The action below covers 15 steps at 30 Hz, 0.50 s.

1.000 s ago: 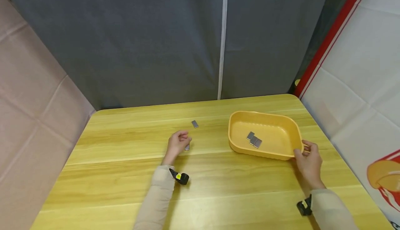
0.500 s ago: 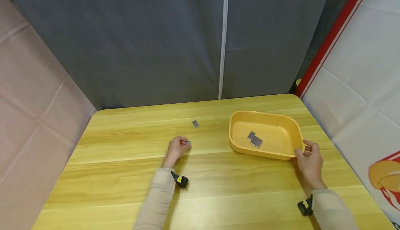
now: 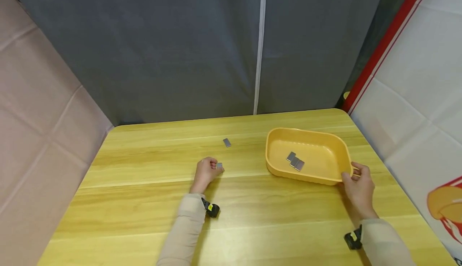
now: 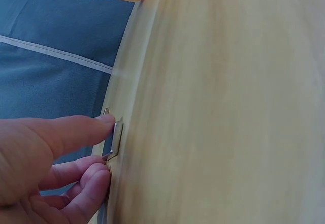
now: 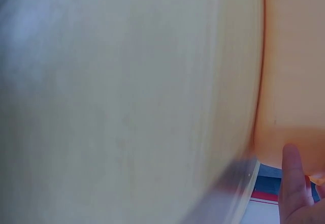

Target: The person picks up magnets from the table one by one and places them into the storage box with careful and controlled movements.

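Note:
Between thumb and fingertips, my left hand (image 3: 206,172) pinches a small grey rectangular plate (image 3: 219,165) low over the table. The left wrist view shows this plate (image 4: 117,138) tilted, with a shiny metallic edge. Farther back lies a matching loose plate (image 3: 226,142) on the wood. My right hand (image 3: 359,187) grips the right end of a yellow plastic basin (image 3: 321,157), thumb on the near outer side. Inside the basin are three similar plates (image 3: 299,165), overlapping in a small group. In the right wrist view the right thumb (image 5: 291,165) presses the basin wall (image 5: 297,56).
The light wooden table (image 3: 144,214) ends at a grey curtain (image 3: 180,49) behind. A pinkish cloth panel (image 3: 43,97) flanks it on the left, and a white printed panel (image 3: 415,89) with a red border stands on the right.
The left fingers have gone from reaching over the plate on the table to pinching it, tilting it up. My right hand and the basin have stayed in place.

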Available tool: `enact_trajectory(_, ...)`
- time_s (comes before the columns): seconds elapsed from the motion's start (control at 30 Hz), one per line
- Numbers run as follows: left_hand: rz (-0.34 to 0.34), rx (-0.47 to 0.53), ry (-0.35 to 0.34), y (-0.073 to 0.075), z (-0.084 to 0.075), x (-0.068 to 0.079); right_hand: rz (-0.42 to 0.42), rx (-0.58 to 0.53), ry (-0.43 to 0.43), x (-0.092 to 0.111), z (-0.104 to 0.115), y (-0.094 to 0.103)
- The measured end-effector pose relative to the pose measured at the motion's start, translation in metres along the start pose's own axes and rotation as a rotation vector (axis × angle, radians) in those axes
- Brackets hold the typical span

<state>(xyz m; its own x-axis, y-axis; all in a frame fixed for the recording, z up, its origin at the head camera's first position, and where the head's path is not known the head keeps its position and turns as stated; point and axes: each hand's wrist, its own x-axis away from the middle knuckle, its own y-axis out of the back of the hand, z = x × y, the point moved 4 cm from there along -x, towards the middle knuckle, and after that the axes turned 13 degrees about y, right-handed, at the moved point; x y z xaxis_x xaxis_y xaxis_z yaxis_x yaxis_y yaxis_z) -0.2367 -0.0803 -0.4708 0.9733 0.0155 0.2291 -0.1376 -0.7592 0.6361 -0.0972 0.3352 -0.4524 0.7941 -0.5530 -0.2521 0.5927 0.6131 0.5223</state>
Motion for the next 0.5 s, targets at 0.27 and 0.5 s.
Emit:
enact_trajectory(0.27,0.010,-0.017,-0.003,-0.0006,-0.0021,0.0001,0.002,-0.015,0.001,-0.0006,-0.0004,0.0001)
enact_trajectory(0.5,0.001,-0.026,-0.004,0.0005,-0.0023,0.0001,0.006,0.002,-0.004,-0.0003,-0.0010,-0.0004)
